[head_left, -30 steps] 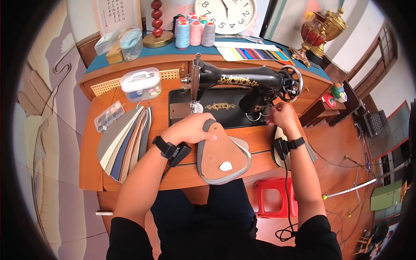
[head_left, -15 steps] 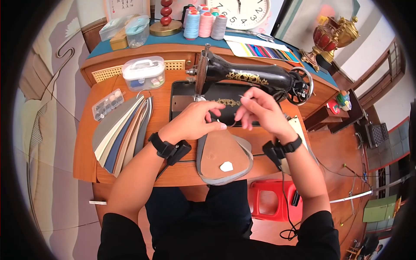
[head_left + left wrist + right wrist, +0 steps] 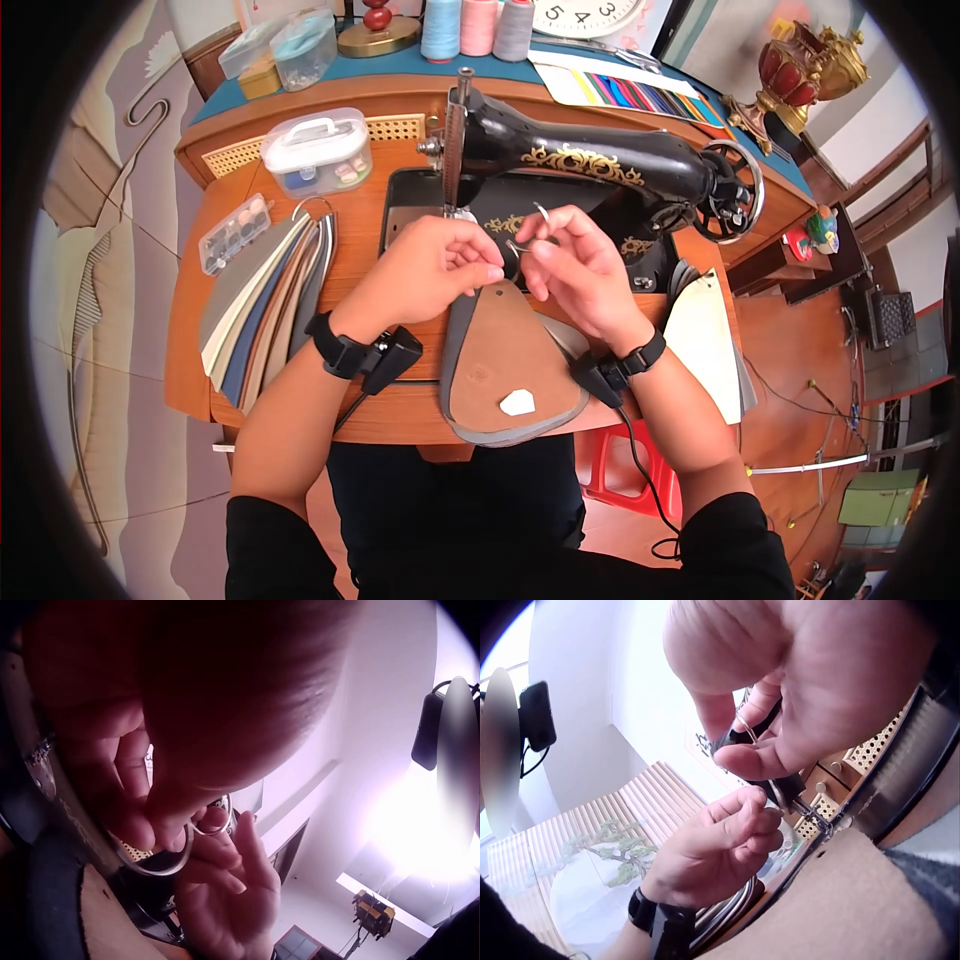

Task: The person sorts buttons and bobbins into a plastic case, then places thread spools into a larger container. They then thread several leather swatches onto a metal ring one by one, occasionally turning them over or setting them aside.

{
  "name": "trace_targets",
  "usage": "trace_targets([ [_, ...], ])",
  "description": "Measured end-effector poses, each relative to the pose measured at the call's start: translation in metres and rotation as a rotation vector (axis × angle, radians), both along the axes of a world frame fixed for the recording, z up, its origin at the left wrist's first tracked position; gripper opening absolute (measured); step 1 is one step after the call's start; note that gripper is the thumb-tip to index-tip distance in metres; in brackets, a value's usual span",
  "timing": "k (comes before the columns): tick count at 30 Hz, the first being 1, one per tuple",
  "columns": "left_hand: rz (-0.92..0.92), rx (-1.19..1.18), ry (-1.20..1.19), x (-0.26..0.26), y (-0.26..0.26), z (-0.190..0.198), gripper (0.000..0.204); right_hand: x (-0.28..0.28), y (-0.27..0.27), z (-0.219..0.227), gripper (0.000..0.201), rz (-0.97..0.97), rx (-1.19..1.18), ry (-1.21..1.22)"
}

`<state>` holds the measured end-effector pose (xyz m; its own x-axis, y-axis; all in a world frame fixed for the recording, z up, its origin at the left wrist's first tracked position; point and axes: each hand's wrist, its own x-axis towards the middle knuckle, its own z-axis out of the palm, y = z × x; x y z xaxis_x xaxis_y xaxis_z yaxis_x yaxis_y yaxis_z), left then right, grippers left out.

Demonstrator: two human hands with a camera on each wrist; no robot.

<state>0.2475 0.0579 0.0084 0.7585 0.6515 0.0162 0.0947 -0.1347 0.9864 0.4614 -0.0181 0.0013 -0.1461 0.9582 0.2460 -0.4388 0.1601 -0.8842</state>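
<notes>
Above the narrow tip of a stack of brown and grey swatches [image 3: 505,350], both hands meet at a thin open metal ring [image 3: 157,873]. My left hand [image 3: 430,265] pinches the ring between thumb and fingers. On the other side, my right hand [image 3: 580,270] pinches it too, with a curved end showing above the fingers in the head view. The top brown swatch has a small hole at its tip and a white patch [image 3: 518,402] near its wide end. Just behind the hands stands a black sewing machine [image 3: 580,150] with gold ornament.
To the left lies a fanned, ringed swatch set [image 3: 265,310], near a button case [image 3: 235,235] and a clear lidded box [image 3: 318,155]. Cream swatches [image 3: 705,340] lie at the right table edge. Thread spools [image 3: 478,28] and a colour card [image 3: 625,90] occupy the back shelf.
The right hand has come from beside the machine's base to the middle, bringing the ring. The left hand has lifted off the swatch stack and now pinches the ring as well.
</notes>
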Motion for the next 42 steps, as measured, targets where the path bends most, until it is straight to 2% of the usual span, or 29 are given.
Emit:
trace_targets([
  [3,0.008,-0.017,0.047,0.000,0.001,0.003,0.009,0.002,0.006,-0.008,0.007,0.092,-0.031,-0.022],
  [5,0.034,0.005,0.053,-0.001,0.001,0.000,0.014,0.002,0.006,-0.006,0.008,0.074,-0.081,-0.028],
  [7,0.062,0.423,0.085,-0.002,-0.001,0.003,0.021,0.004,0.006,-0.005,0.009,0.061,-0.133,0.040],
  [10,0.159,0.484,0.010,0.001,-0.004,-0.004,0.021,0.007,0.005,-0.002,0.011,0.075,-0.119,0.087],
  [11,0.159,0.487,0.008,0.001,-0.004,-0.002,0.021,0.007,0.005,0.000,0.012,0.100,-0.123,0.136],
  [13,0.005,0.381,0.119,-0.001,-0.004,0.005,0.016,0.009,0.006,-0.001,0.012,0.090,-0.092,0.148],
  [16,-0.042,0.308,0.167,-0.002,-0.010,0.019,0.014,0.011,0.007,-0.002,0.011,0.061,-0.045,0.187],
  [18,-0.035,0.302,0.108,-0.001,-0.009,0.014,0.013,0.009,0.007,0.000,0.009,0.045,-0.031,0.210],
  [20,-0.023,0.294,0.047,0.000,-0.007,0.009,0.013,0.002,0.007,0.002,0.011,-0.131,-0.011,0.122],
  [21,-0.005,0.285,0.028,0.000,-0.005,0.006,0.013,0.003,0.007,0.000,0.011,-0.129,-0.010,0.119],
  [24,0.009,0.277,0.043,-0.001,-0.004,0.006,0.012,0.002,0.006,-0.003,0.019,-0.141,-0.164,-0.147],
  [25,0.004,0.277,0.075,-0.001,-0.004,0.007,0.012,0.004,0.006,-0.005,0.019,-0.141,-0.170,-0.146],
  [27,-0.008,0.273,0.092,-0.002,-0.004,0.010,0.013,0.010,0.007,-0.005,0.018,-0.017,-0.169,-0.162],
  [29,-0.030,0.270,0.110,0.000,-0.003,0.007,0.014,0.010,0.008,-0.002,0.017,-0.032,-0.177,-0.190],
  [31,0.114,0.210,0.087,0.000,-0.004,0.002,0.017,0.009,0.008,0.002,0.018,-0.020,-0.206,-0.145],
  [33,0.139,0.201,0.111,-0.003,-0.004,0.009,0.024,0.009,0.008,0.005,0.021,-0.038,-0.256,-0.142],
  [36,0.068,0.264,0.349,-0.009,-0.002,0.008,0.037,0.004,0.007,0.005,0.021,-0.131,-0.310,-0.297],
  [42,-0.012,0.344,0.307,-0.006,-0.004,0.003,0.037,0.003,0.006,0.007,0.020,-0.156,-0.302,-0.298],
])
